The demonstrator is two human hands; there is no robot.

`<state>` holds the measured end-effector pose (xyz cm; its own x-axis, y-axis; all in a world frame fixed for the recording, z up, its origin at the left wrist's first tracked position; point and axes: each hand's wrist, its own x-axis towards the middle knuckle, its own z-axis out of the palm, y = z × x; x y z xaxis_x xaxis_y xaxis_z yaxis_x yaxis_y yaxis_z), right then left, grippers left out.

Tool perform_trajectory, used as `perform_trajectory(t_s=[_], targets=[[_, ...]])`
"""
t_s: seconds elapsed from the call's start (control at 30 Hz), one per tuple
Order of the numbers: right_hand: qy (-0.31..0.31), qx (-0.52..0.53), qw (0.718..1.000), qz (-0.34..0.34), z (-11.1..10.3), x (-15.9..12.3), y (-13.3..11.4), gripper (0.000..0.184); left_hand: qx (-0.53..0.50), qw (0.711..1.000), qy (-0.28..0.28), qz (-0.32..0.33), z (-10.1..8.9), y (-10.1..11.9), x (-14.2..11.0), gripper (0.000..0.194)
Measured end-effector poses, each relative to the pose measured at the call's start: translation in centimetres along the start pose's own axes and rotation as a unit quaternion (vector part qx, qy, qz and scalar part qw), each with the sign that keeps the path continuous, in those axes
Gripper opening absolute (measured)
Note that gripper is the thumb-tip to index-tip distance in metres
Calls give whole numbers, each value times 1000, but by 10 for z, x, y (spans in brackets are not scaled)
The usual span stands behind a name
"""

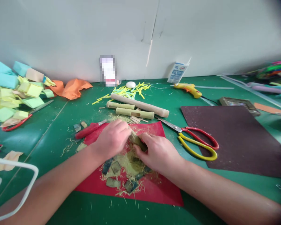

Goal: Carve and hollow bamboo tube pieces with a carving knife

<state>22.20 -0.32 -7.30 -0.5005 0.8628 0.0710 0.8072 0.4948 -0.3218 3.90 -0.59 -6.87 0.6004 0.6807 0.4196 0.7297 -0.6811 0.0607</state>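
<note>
My left hand (114,137) is closed with its fingers around the far left end of a short bamboo piece (138,141). Around the near right end, my right hand (157,152) grips the same piece, thumb along its side. Both hands cover much of it. Beneath them lies a red sheet (170,187), strewn with pale shavings and several dark green bark chips (113,182). A red-handled knife (87,130) rests at the sheet's upper left, beside my left hand. Scissors (181,129) with one red and one yellow handle lie right of the sheet, blades pointing toward it.
Behind the sheet lie two cut bamboo tubes (140,114) and a longer wooden stick (152,107). Yellow paper strips (124,92), a glue gun (189,89), a milk carton (178,72) and a phone (108,70) stand farther back. Folded papers (7,80) fill the left; a dark sheet (239,140) lies right.
</note>
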Motion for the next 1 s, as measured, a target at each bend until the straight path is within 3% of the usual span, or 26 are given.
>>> perform_trajectory(t_s=[0.27, 0.4, 0.57, 0.67, 0.8, 1.0], targets=[[7, -2, 1000, -4, 1, 0, 0, 20, 36, 999, 4, -25, 2, -7, 1, 28], [7, -2, 1000, -13, 1, 0, 0, 17, 8, 1000, -18, 6, 2, -8, 0, 27], [1, -6, 1000, -4, -1, -1, -2, 20, 33, 999, 22, -18, 1, -10, 0, 27], [0, -6, 1000, -12, -1, -1, -2, 17, 4, 1000, 0, -2, 2, -10, 0, 26], [5, -6, 1000, -6, 0, 0, -1, 20, 18, 999, 23, -23, 4, -10, 0, 26], [4, -4, 1000, -9, 0, 0, -2, 17, 43, 999, -3, -4, 2, -7, -2, 24]])
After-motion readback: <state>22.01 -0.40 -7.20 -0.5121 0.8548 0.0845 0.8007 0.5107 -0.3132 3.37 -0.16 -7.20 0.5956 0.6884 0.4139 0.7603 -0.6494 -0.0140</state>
